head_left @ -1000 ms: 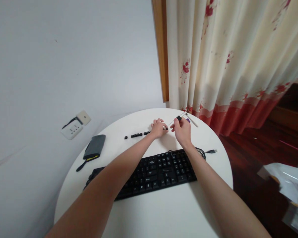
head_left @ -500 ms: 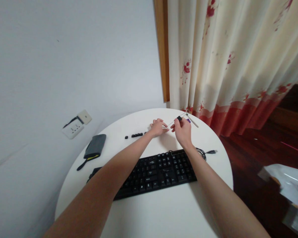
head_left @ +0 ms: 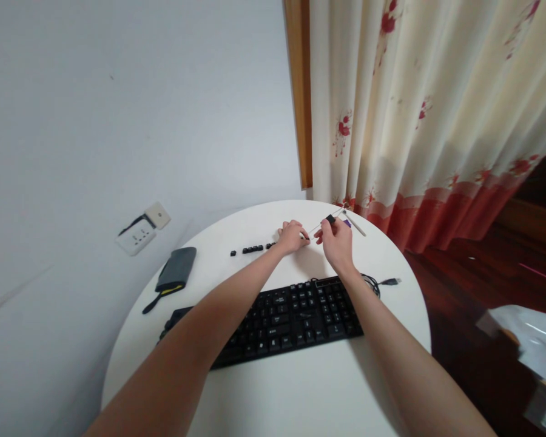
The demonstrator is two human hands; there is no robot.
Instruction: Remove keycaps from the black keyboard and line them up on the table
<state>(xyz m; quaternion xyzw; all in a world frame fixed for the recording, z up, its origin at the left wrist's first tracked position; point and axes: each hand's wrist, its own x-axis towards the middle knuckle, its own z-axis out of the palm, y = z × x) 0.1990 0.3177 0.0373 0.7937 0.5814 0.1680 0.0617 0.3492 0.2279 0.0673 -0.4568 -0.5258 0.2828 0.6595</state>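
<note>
My left hand (head_left: 292,237) is at the far part of the white round table (head_left: 273,394), its thumb and finger closed on a small black keycap (head_left: 306,238), mostly hidden. Facing it, my right hand (head_left: 335,240) is curled round a thin pale stick-like tool with a black part (head_left: 330,218); its exact kind is unclear. The tool's slim tip points toward the left fingertips. A row of loose black keycaps (head_left: 253,249) lies left of my left hand. Below both hands, partly covered by my forearms, is a black keyboard (head_left: 295,321).
A grey pouch (head_left: 177,267) with a strap lies at the table's left. The keyboard's coiled cable ends in a USB plug (head_left: 391,281) at the right. Behind my right hand are a pale pen-like stick (head_left: 355,224) and a small purple item (head_left: 347,223). A curtain (head_left: 418,121) hangs beyond.
The view has shifted slightly. A dark keycap shows more at my left fingertips. Both hands stay close together in nearly the same pose.
</note>
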